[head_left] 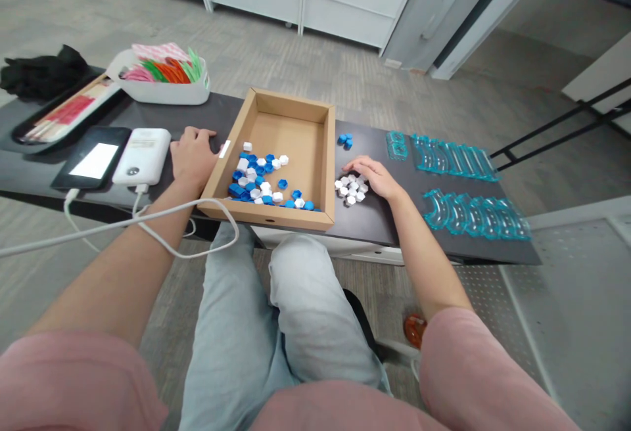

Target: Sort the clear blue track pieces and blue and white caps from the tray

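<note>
A shallow cardboard box [296, 119] stands on the dark table, with blue hexagonal pieces [282, 184] and white hexagonal pieces [284, 160] mixed in its near left part. My left hand [193, 155] rests on the table against the box's left wall, fingers stretched out and thumb by the wall. To the right of the box, my right hand [372, 175] lies over the far right side of a pile of white hexagonal pieces [350, 189], its fingers extended and touching or just above them. A few blue pieces [346, 140] sit apart, farther back.
Rows of clear teal plastic parts [456, 158] lie at the right end of the table. On the left are a white power bank [142, 155], a phone [91, 158], a cable crossing my left forearm, a white basket [167, 92] of coloured strips, and a black tray [24, 132].
</note>
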`<action>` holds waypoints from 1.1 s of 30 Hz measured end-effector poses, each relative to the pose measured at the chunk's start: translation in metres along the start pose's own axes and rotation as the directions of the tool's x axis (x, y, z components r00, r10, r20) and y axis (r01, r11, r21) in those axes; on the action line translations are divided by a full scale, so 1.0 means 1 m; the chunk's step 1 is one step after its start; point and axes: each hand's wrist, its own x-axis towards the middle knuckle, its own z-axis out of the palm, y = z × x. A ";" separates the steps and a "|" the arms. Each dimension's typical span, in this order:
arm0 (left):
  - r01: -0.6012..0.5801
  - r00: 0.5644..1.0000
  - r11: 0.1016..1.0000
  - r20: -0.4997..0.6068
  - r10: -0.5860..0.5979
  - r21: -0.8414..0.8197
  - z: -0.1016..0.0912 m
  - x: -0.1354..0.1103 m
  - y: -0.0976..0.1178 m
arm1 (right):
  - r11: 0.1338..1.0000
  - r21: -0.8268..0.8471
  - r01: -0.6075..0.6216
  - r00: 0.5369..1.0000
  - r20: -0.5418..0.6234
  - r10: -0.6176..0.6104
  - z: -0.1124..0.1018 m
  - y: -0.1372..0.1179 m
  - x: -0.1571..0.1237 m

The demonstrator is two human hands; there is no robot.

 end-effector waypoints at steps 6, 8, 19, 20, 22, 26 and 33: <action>-0.010 1.000 0.999 -0.007 0.010 -0.038 0.001 0.001 -0.002 | 0.999 0.038 0.014 0.933 -0.361 0.001 -0.005 -0.016 0.005; -0.013 1.000 0.998 -0.021 0.012 -0.059 0.003 0.001 -0.002 | 0.995 -0.060 0.085 0.937 -0.334 -0.100 -0.001 -0.041 0.012; -0.030 1.000 0.999 0.003 0.030 0.038 0.003 -0.002 0.001 | 0.808 -0.297 0.508 0.697 0.694 -0.183 0.110 -0.152 0.078; -0.033 0.999 0.999 0.004 0.033 0.043 0.003 -0.002 0.001 | 0.814 -0.307 0.493 0.704 0.691 -0.166 0.112 -0.151 0.079; -0.036 0.999 0.998 0.003 0.036 0.042 0.003 -0.003 0.001 | 0.841 -0.287 0.458 0.727 0.666 -0.168 0.108 -0.147 0.078; -0.035 0.999 0.999 -0.013 0.035 0.016 0.003 -0.004 0.001 | 0.922 -0.153 0.355 0.844 0.476 -0.246 0.067 -0.136 0.060; -0.029 1.000 1.000 0.012 0.029 0.008 0.000 -0.004 0.002 | 0.964 -0.242 -0.112 0.987 -0.138 0.080 -0.039 -0.071 -0.031</action>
